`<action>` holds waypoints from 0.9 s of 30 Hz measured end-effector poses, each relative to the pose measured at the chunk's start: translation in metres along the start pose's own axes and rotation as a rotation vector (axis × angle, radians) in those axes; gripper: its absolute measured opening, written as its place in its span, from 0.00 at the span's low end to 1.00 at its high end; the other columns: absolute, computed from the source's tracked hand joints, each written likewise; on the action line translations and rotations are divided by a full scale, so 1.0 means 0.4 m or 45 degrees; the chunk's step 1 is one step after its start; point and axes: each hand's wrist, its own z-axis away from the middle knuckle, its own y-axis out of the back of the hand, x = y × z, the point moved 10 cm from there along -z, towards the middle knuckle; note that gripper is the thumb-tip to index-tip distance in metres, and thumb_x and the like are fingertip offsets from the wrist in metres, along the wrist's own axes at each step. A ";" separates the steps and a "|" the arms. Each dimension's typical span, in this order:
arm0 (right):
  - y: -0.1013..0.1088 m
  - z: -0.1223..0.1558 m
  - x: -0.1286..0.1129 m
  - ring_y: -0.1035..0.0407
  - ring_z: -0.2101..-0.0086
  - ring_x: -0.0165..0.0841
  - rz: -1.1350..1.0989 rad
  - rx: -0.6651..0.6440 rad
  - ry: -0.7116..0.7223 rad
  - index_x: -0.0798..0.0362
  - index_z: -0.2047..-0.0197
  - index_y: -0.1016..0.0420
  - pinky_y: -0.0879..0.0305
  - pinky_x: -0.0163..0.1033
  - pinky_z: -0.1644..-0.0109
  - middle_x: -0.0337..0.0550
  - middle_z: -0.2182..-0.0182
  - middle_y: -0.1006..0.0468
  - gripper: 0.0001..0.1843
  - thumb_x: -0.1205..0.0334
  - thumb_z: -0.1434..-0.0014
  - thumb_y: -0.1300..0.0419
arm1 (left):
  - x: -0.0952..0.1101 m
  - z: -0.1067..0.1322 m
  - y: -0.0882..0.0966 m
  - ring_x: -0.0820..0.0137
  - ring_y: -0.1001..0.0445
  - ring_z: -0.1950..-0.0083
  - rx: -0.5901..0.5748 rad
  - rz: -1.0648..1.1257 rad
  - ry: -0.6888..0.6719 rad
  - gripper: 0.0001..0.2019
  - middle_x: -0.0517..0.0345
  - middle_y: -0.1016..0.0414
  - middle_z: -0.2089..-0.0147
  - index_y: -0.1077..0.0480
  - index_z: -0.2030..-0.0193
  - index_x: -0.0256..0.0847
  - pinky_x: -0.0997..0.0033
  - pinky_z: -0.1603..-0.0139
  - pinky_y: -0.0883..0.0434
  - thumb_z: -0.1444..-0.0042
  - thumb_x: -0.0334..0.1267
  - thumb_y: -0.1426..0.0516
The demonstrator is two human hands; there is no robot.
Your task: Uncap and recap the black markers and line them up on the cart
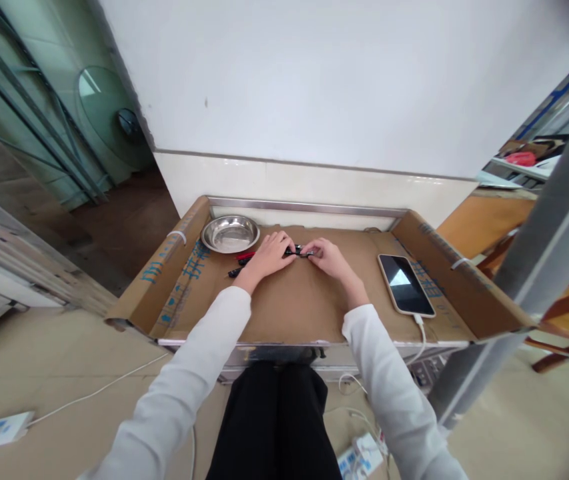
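Note:
Over the middle of the cardboard-lined table, my left hand (273,253) and my right hand (329,257) face each other with a small gap between them. A slim black pen-like piece (298,253) bridges that gap, its ends pinched in the fingertips of both hands. Its exact kind is too small to make out. Beside my left hand, partly covered by it, lie a red pen-like item (245,255) and a black pen-like item (235,272). A shallow round steel dish (231,235) sits behind them at the back left.
A phone (406,285) with a white charging cable (421,337) lies on the right of the cardboard (294,307). Raised cardboard walls border both sides. A grey post (529,267) stands close on the right. Power strips (361,457) and cables are on the floor.

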 end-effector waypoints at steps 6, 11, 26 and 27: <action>-0.002 -0.002 0.001 0.36 0.69 0.31 0.037 0.005 -0.004 0.52 0.67 0.24 0.37 0.39 0.59 0.42 0.69 0.29 0.13 0.74 0.54 0.46 | -0.004 0.125 0.105 0.63 0.33 0.53 0.238 -0.058 0.305 0.10 0.52 0.31 0.56 0.32 0.59 0.42 0.62 0.51 0.39 0.39 0.38 0.53; 0.011 -0.001 -0.007 0.36 0.69 0.31 0.002 0.069 -0.020 0.51 0.65 0.25 0.37 0.38 0.59 0.42 0.68 0.28 0.11 0.70 0.48 0.47 | -0.039 0.341 0.137 0.55 0.36 0.50 0.236 -0.249 0.736 0.13 0.49 0.31 0.51 0.33 0.51 0.45 0.53 0.51 0.39 0.41 0.41 0.49; 0.026 0.001 0.014 0.33 0.68 0.31 -0.098 0.172 -0.087 0.51 0.65 0.26 0.38 0.37 0.59 0.42 0.65 0.23 0.11 0.62 0.42 0.50 | -0.076 0.303 0.142 0.59 0.31 0.55 0.031 -0.328 0.550 0.12 0.50 0.28 0.58 0.31 0.54 0.42 0.59 0.54 0.35 0.42 0.39 0.49; 0.029 0.001 0.011 0.33 0.68 0.30 -0.122 0.181 -0.085 0.51 0.65 0.26 0.38 0.37 0.59 0.41 0.65 0.23 0.12 0.62 0.42 0.50 | -0.069 0.297 0.135 0.60 0.31 0.56 -0.003 -0.245 0.502 0.11 0.51 0.28 0.59 0.31 0.55 0.42 0.60 0.54 0.34 0.42 0.40 0.49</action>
